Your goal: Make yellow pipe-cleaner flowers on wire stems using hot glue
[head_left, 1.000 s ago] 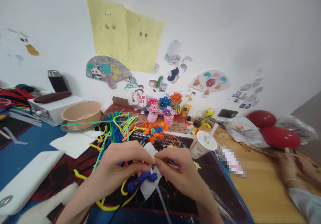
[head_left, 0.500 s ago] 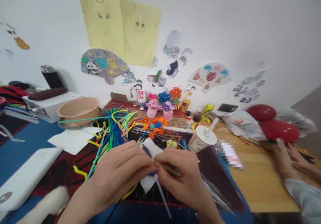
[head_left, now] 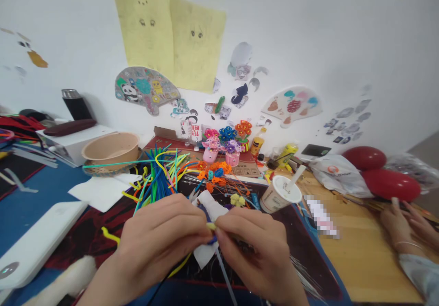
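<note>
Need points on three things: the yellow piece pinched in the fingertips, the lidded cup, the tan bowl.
Yellow piece (head_left: 211,226): head view, on its short exposed stretch.
Lidded cup (head_left: 273,199): head view, on its side wall.
Tan bowl (head_left: 111,146): head view, on its bare inner surface.

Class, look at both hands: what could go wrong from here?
The left hand and right hand pinch a small yellow piece in front of a mostly hidden blue glue gun; if hot, it might burn them.

The lidded paper cup stands near the right hand; a knock could spill any drink inside.
</note>
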Available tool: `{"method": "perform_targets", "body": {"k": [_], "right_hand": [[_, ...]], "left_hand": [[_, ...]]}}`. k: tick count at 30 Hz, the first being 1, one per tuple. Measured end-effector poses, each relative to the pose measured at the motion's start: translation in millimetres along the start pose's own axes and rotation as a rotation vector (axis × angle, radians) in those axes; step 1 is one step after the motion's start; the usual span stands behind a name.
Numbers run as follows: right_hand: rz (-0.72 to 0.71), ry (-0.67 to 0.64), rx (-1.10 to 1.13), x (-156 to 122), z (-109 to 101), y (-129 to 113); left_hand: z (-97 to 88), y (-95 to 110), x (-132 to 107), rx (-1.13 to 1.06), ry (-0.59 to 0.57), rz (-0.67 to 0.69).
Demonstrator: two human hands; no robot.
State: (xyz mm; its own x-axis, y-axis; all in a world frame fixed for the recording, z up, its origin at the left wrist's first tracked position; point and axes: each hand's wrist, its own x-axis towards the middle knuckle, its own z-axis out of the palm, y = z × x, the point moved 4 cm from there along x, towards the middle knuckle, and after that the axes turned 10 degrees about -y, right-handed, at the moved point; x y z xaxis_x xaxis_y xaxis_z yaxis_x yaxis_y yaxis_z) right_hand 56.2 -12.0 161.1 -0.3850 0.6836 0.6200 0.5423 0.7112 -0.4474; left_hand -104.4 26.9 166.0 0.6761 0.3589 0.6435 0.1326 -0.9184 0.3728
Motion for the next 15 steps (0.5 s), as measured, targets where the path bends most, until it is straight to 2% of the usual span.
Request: {"method": "perform_targets", "body": {"k": [4,7,12,15], "right_hand": [[0.010,-0.009,0.064,1.8,-3.4,1.7],[0.032,-0.038,0.102,2.8,-3.3,4.8],[0.026,-0.106,0.082,4.4,1.4,7.3],[0.013,-0.092,0.026,3.7,1.3,5.4]], "left_hand": [[3.9,-4.3,-0.5,0.054,-0.073,-0.023],[2.1,-7.1,-0.8,0.082,-0.022,-0.078],[0.0,-1.9,1.1,0.108,0.011,-0.028],[-1.8,0.2,3.4,0.055,0.035,-0.073]]}}
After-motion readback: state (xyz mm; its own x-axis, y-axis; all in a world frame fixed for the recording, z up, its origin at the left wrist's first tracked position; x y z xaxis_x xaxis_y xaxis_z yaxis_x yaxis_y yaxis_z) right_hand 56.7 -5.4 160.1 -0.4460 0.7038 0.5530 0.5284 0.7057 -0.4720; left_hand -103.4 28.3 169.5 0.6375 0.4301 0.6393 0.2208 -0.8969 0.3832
